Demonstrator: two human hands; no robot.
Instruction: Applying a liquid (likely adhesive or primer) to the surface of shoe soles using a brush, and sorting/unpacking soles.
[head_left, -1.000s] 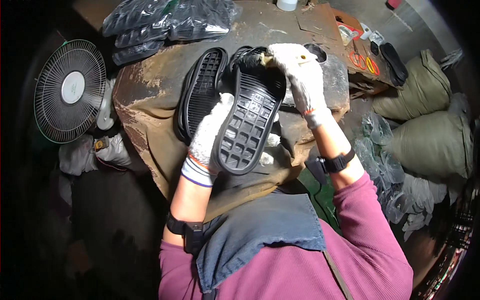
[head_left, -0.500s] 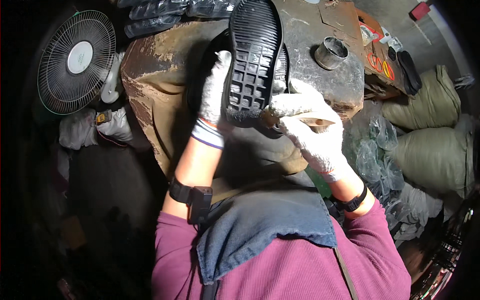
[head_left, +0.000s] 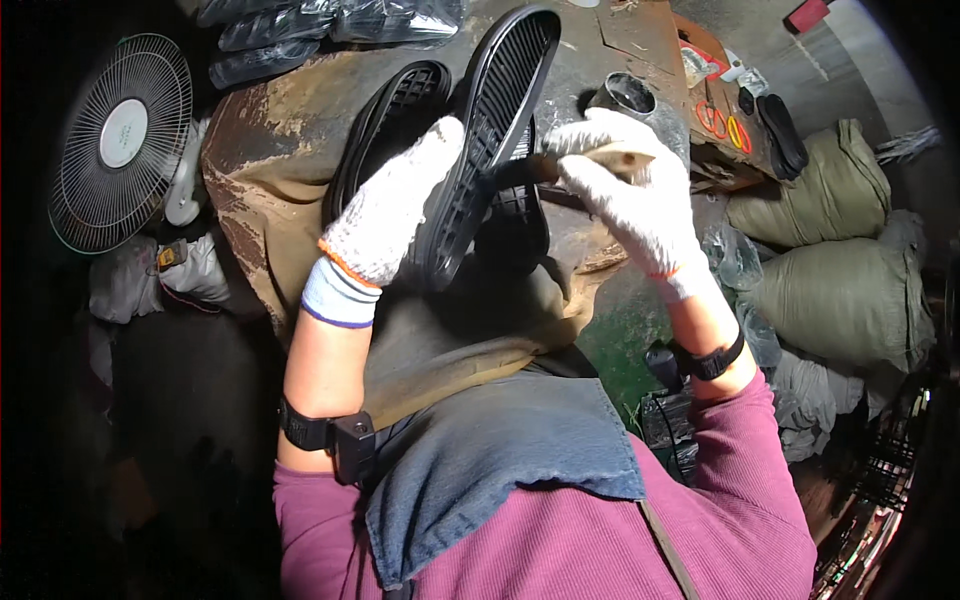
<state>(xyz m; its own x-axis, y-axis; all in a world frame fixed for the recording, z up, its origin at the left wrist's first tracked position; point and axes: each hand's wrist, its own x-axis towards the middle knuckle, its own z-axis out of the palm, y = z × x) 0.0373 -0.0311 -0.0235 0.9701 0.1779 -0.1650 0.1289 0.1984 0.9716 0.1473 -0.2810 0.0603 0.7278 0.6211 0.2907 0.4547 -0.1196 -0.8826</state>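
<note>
My left hand (head_left: pixel 395 205), in a white knitted glove, grips a black shoe sole (head_left: pixel 492 115) by its left edge. The sole is raised and tilted, its ridged and gridded face partly turned to the right. In my gloved right hand (head_left: pixel 630 185) is a brush (head_left: pixel 622 157) with a pale wooden handle. Its dark bristles are at the right side of the held sole, around mid-length; whether they touch it I cannot tell. Another black sole (head_left: pixel 412 88) lies left of the held one, partly behind my left hand. A further sole (head_left: pixel 517 222) is partly hidden beneath it.
A metal can (head_left: pixel 628 95) stands on the worn, cloth-draped bench (head_left: pixel 300 110). Plastic-wrapped dark bundles (head_left: pixel 275 28) lie at the back. Scissors (head_left: pixel 712 119) with coloured handles sit on a side shelf. A fan (head_left: pixel 122 132) is at left, stuffed green sacks (head_left: pixel 835 300) at right.
The held sole has turned onto a slant, showing its side. The brush has gone from the sole's near end to its right side. My view has shifted, and the left sole shows more.
</note>
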